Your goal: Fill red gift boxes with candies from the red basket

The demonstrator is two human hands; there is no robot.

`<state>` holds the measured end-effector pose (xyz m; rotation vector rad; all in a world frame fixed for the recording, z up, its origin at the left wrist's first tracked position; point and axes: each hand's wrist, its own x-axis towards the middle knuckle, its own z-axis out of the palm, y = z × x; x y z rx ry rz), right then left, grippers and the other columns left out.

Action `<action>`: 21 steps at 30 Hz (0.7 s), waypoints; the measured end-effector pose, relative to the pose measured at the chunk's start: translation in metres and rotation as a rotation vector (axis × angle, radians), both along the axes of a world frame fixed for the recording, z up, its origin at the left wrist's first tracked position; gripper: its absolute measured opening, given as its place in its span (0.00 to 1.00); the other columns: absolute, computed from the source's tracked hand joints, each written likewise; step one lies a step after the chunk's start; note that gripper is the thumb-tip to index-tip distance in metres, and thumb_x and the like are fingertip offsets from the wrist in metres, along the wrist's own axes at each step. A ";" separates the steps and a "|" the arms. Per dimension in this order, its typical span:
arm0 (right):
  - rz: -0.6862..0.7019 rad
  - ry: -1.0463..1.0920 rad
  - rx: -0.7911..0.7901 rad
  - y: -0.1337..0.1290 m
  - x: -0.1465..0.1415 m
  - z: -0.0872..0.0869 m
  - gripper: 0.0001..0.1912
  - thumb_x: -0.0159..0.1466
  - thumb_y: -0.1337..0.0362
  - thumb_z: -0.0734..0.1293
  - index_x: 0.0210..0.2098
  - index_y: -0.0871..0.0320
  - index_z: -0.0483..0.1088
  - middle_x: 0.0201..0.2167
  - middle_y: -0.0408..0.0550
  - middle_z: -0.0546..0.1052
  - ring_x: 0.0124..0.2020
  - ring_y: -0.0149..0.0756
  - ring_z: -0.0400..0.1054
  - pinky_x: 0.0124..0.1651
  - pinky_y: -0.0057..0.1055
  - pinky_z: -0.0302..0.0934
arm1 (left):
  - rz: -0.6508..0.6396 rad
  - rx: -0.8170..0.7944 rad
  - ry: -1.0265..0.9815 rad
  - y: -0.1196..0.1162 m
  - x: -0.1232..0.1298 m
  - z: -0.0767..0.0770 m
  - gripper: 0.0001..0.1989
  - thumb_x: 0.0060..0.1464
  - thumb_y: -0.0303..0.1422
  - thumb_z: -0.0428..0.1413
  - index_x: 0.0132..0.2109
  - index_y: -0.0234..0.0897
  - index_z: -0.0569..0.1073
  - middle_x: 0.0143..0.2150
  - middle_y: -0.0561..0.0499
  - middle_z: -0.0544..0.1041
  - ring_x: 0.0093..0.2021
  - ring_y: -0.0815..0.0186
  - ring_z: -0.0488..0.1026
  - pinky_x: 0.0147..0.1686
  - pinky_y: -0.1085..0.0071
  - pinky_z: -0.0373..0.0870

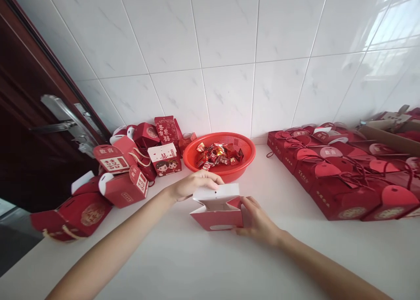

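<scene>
An upright red paper candy box [218, 220] with a white inside stands on the white table in front of me, its top flaps spread apart. My left hand [197, 184] curls over the raised white back flap, fingers on its upper edge. My right hand [259, 221] grips the box's right side, thumb low near the front corner and fingers at the upper edge. Just behind the box sits a red plastic basket [241, 171] holding several wrapped candies [218, 155]. The box's inside looks empty where it shows.
Assorted red gift boxes [123, 188] cluster at the left, near a dark door with a metal handle [70, 123]. Rows of red boxes with cords [341, 195] fill the right side. A cardboard carton [377, 131] stands at the far right. White tiled wall [226, 42] rises behind.
</scene>
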<state>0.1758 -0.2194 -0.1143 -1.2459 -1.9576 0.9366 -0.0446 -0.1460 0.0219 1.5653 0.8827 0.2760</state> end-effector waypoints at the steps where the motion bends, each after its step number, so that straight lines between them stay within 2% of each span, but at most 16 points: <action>1: -0.006 -0.005 -0.010 0.000 -0.002 0.000 0.38 0.52 0.60 0.76 0.60 0.55 0.63 0.54 0.56 0.71 0.58 0.52 0.62 0.59 0.47 0.60 | 0.032 -0.033 -0.010 0.004 -0.001 -0.005 0.14 0.43 0.37 0.59 0.37 0.34 0.78 0.29 0.52 0.74 0.25 0.70 0.65 0.21 0.75 0.55; 4: -0.005 0.016 -0.020 -0.001 -0.007 0.001 0.38 0.55 0.59 0.75 0.63 0.54 0.62 0.57 0.56 0.70 0.60 0.53 0.61 0.60 0.48 0.60 | 0.092 -0.064 -0.046 0.012 0.000 -0.013 0.19 0.44 0.36 0.59 0.45 0.35 0.78 0.35 0.50 0.76 0.26 0.71 0.66 0.21 0.76 0.55; 7: 0.002 0.038 -0.014 -0.002 -0.007 0.000 0.35 0.56 0.58 0.75 0.61 0.54 0.65 0.57 0.55 0.71 0.60 0.54 0.62 0.60 0.49 0.61 | 0.030 -0.031 -0.037 0.021 0.001 -0.010 0.20 0.48 0.37 0.58 0.49 0.35 0.78 0.38 0.49 0.78 0.29 0.70 0.69 0.24 0.76 0.60; 10: -0.011 0.060 -0.023 -0.001 -0.006 -0.002 0.37 0.55 0.55 0.75 0.61 0.54 0.64 0.57 0.56 0.71 0.60 0.54 0.62 0.60 0.50 0.61 | -0.099 0.087 -0.026 0.040 -0.004 0.002 0.22 0.55 0.42 0.56 0.53 0.36 0.77 0.44 0.46 0.80 0.39 0.64 0.75 0.37 0.73 0.70; 12: -0.018 0.073 -0.031 -0.001 -0.005 -0.003 0.39 0.55 0.53 0.76 0.62 0.53 0.63 0.58 0.56 0.70 0.60 0.54 0.62 0.60 0.50 0.61 | -0.120 0.214 0.011 0.058 -0.007 0.012 0.24 0.58 0.46 0.54 0.55 0.37 0.75 0.46 0.45 0.80 0.44 0.61 0.76 0.45 0.68 0.71; 14: -0.011 0.079 -0.035 0.000 -0.005 -0.005 0.42 0.54 0.52 0.76 0.64 0.53 0.61 0.58 0.57 0.69 0.61 0.54 0.61 0.61 0.50 0.61 | -0.076 0.384 0.160 0.078 -0.007 0.018 0.24 0.58 0.46 0.53 0.54 0.37 0.75 0.47 0.44 0.80 0.46 0.60 0.77 0.48 0.67 0.71; 17: 0.011 0.095 -0.039 0.000 -0.004 -0.009 0.49 0.53 0.49 0.77 0.67 0.55 0.54 0.60 0.58 0.67 0.62 0.54 0.60 0.63 0.50 0.58 | -0.092 0.599 0.595 0.106 0.000 0.014 0.18 0.57 0.41 0.52 0.48 0.36 0.78 0.46 0.45 0.81 0.46 0.60 0.77 0.47 0.70 0.71; 19: 0.027 0.106 -0.039 0.002 -0.002 -0.012 0.52 0.53 0.47 0.77 0.68 0.55 0.51 0.61 0.60 0.65 0.63 0.55 0.58 0.64 0.50 0.57 | -0.188 0.605 0.832 0.121 0.009 0.005 0.14 0.55 0.37 0.54 0.43 0.36 0.80 0.41 0.46 0.82 0.42 0.59 0.78 0.43 0.70 0.72; 21: 0.038 0.111 -0.035 0.003 0.001 -0.015 0.54 0.52 0.46 0.77 0.69 0.54 0.50 0.63 0.60 0.63 0.65 0.56 0.56 0.65 0.51 0.55 | -0.250 0.590 0.946 0.134 0.019 -0.006 0.12 0.49 0.35 0.59 0.41 0.37 0.80 0.37 0.46 0.83 0.40 0.57 0.79 0.42 0.68 0.73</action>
